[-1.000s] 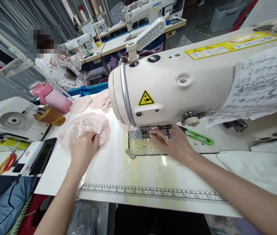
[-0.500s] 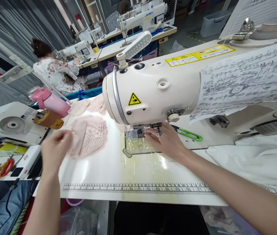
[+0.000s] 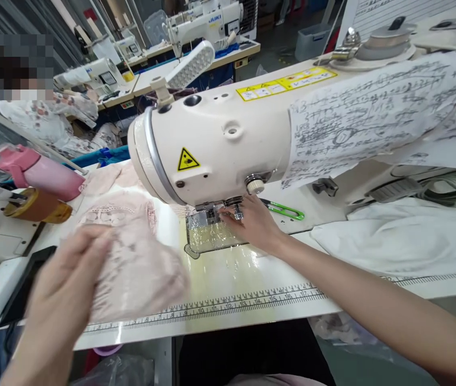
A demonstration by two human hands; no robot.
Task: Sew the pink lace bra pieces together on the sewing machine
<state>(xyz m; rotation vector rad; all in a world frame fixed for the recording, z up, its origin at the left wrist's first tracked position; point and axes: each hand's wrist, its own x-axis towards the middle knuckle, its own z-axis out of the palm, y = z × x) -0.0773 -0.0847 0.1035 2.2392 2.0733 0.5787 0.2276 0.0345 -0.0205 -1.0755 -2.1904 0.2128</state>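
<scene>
My left hand [image 3: 69, 273], slightly blurred, pinches the edge of a pale pink lace fabric piece [image 3: 139, 273] and holds it over the table's front left. Behind it lies another pink lace piece [image 3: 107, 206], partly covered by the held one. My right hand [image 3: 254, 222] is beside the needle area of the white sewing machine [image 3: 220, 139]. Its thumb and forefinger come together next to the presser foot [image 3: 212, 214], above the needle plate; what they hold, if anything, is too small to make out. Green thread snips [image 3: 282, 209] lie behind my right hand.
A printed ruler [image 3: 228, 305] runs along the table's front edge. White cloth [image 3: 381, 236] lies at the right. A pink bottle [image 3: 43, 171], an amber cup [image 3: 37, 206] and a black phone [image 3: 29, 287] are at the left. A person [image 3: 51, 120] sits by other machines.
My left hand has picked up a pink lace piece and brought it towards me. My right hand stays by the presser foot. The view has turned to the right.
</scene>
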